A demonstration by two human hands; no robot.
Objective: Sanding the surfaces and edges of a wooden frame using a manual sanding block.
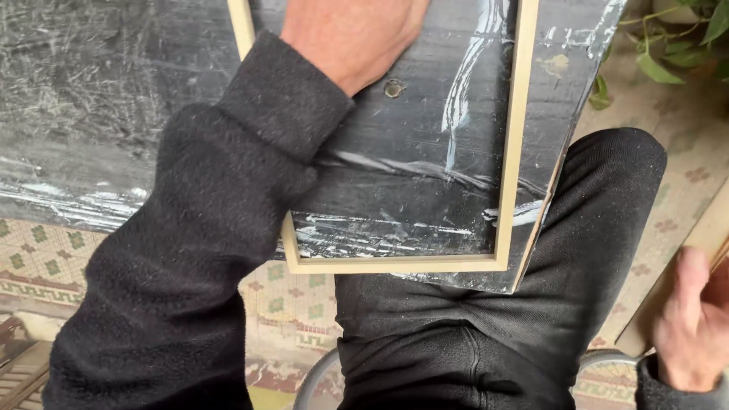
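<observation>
A pale wooden frame (515,144) lies on a black table top wrapped in shiny plastic film (91,99). My left hand (353,38), in a black fleece sleeve, rests flat inside the frame near its top, next to a small round screw head (393,88); its fingers run out of view. My right hand (692,323) is low at the right edge, blurred, touching a pale wooden strip (710,231) that leans there. Whether it grips the strip is unclear.
My black-trousered leg (577,250) sits under the table corner. Patterned tiles (45,262) cover the floor. Green plant leaves (668,45) hang at the top right. A metal stool rim (315,380) curves below.
</observation>
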